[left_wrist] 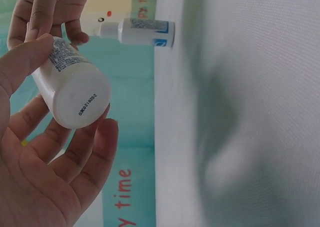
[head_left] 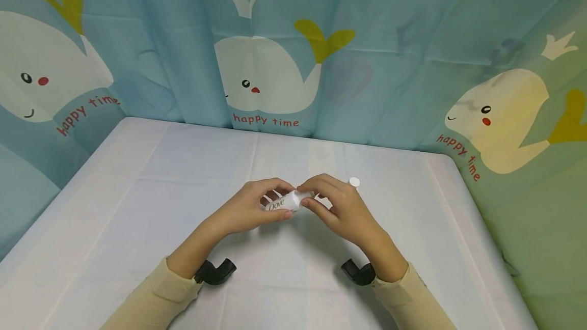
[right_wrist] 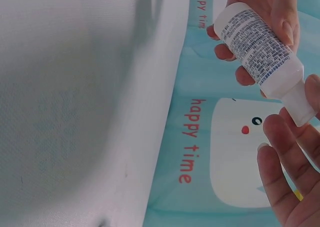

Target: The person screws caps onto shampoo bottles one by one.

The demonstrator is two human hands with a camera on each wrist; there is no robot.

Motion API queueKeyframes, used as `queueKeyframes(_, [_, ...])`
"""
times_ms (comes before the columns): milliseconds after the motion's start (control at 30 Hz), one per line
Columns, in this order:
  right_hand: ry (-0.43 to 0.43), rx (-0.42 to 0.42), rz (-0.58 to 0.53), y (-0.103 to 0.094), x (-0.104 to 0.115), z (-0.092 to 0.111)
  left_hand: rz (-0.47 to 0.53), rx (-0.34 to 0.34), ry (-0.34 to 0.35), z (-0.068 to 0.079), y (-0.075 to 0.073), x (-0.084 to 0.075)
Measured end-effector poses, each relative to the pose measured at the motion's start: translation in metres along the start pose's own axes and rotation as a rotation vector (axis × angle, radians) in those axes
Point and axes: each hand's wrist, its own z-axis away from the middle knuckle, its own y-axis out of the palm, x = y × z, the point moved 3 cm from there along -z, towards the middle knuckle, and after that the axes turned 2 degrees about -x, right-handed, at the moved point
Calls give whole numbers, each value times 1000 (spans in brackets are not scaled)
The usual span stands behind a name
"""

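A small white Dove bottle (head_left: 281, 203) is held above the table, tilted, its cap end toward the right. My left hand (head_left: 249, 209) grips its body between thumb and fingers. With thumb and fingers, my right hand (head_left: 338, 207) pinches the white cap (right_wrist: 299, 105), which sits on the bottle. Fine dark print covers the side of the bottle facing the right wrist camera. In the left wrist view its round base (left_wrist: 82, 99) carries a stamped number. Another white bottle (left_wrist: 145, 33) stands upright on the table beyond my right hand, mostly hidden by it in the head view.
A white cloth covers the table (head_left: 183, 167). Behind it hangs a blue-green curtain (head_left: 390, 65) with printed whales and "happy time" lettering. Black curved mounts, one on the left wrist (head_left: 215, 272) and one on the right wrist (head_left: 358, 272), jut inward over the table.
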Motion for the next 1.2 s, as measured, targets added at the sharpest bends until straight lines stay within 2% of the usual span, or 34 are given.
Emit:
queueKeyframes(500, [65,-13,49,-3,-2,1,22,-25,-9,0,-5,1])
queueKeyframes(767, [158,-30,28,-6,-6,1,43,-125,-41,0,-9,4])
queueKeyframes(1000, [260,-9,-41,-6,-9,3,159,-208,-37,-2,-9,4])
queueKeyframes(1200, [269,38,-95,-1,-8,4,246,-218,-34,-5,-3,-1])
